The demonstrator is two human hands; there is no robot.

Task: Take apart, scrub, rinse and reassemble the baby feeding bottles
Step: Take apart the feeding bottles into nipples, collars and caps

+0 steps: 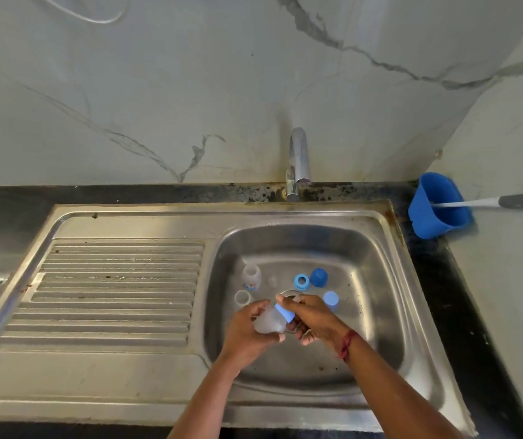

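Where wall [190, 90] meets counter [16, 198], sink [158, 210] holds bottle parts [301, 281].

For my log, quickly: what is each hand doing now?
Left hand: holding the clear bottle.
Right hand: gripping its blue collar.

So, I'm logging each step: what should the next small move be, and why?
Probably twist the blue collar off the clear bottle. The left hand grips the bottle, the right hand pinches the collar on its neck, and a loose blue ring and blue cap already lie in the sink.
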